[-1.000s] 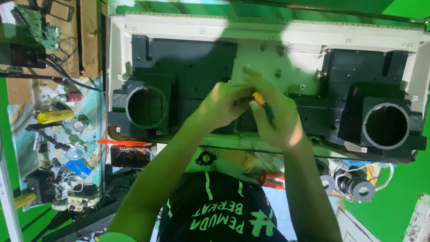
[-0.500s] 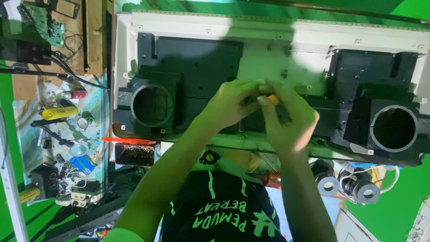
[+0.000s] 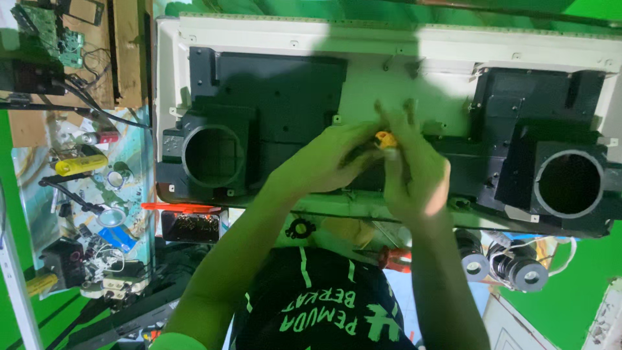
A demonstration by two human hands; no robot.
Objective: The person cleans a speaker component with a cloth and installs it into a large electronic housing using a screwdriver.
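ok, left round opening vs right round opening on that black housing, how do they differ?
The left round opening sits in a dark, squarish frame with a grid faintly visible inside; the right round opening has a pale rim and reads plain dark inside. The right one looks larger and lies lower in the picture. Both are circular ports in the black housing, either side of the two hands.

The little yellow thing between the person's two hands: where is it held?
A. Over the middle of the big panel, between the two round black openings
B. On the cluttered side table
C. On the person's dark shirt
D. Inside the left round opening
A: the yellow thing sits between the left hand and right hand, midway between the left opening and right opening.
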